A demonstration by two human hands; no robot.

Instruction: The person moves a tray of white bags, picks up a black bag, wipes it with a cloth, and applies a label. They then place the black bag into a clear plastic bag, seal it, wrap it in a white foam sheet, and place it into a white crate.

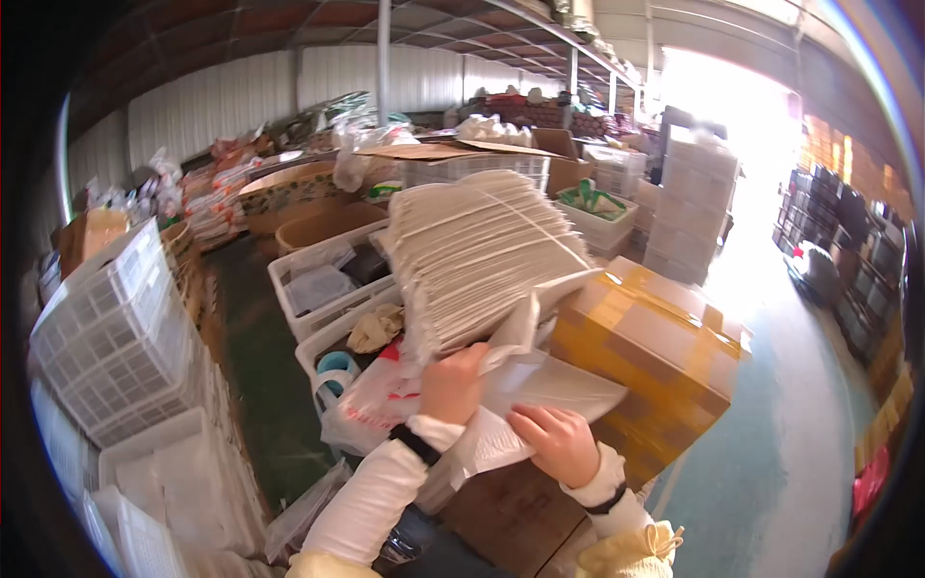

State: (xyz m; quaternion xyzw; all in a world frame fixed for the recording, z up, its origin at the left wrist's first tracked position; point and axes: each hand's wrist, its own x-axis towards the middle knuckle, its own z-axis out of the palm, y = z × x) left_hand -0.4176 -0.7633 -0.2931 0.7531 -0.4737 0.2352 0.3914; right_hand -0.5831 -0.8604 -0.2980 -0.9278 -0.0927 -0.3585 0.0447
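Note:
A tall bundle of thin white sheets point(487, 255), with a pale band across it, leans in front of me. My left hand point(453, 387) is closed on the folded edge of a white, slightly glossy sheet point(554, 383) at the bundle's near side. The fingers of my right hand point(557, 441) are bent over the near edge of that same sheet, thumb partly hidden. To the left of my left hand lies a clear plastic bag with red print point(358, 405). Right of the sheet stands a cardboard box point(655, 352) wrapped in yellow tape.
White plastic crates point(323, 275) at the left hold a tape roll point(335, 371) and bags. Stacked white crates point(120, 332) stand further left, and another crate stack point(689, 207) stands back right. Cardboard point(501, 506) lies below my hands. Blue-green floor point(732, 472) runs along the right.

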